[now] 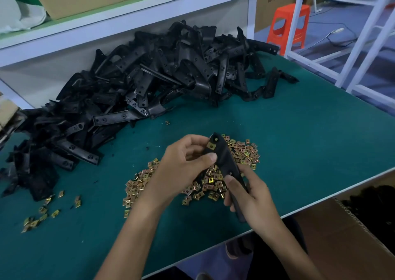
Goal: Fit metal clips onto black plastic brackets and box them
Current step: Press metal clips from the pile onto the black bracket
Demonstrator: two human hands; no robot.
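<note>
Both hands hold one long black plastic bracket (227, 162) above the green table (310, 143). My left hand (183, 162) grips its upper end, thumb pressed beside a brass-coloured metal clip (211, 145) seated near the bracket's tip. My right hand (249, 191) wraps the lower end. Under the hands lies a loose pile of metal clips (245, 151). A big heap of black brackets (132, 91) fills the back and left of the table.
A small scatter of clips (42, 211) lies at the front left. An open cardboard box (350, 232) with dark parts inside stands below the table's right edge. A shelf (128, 19) runs behind the heap. An orange stool (287, 25) stands at the far right.
</note>
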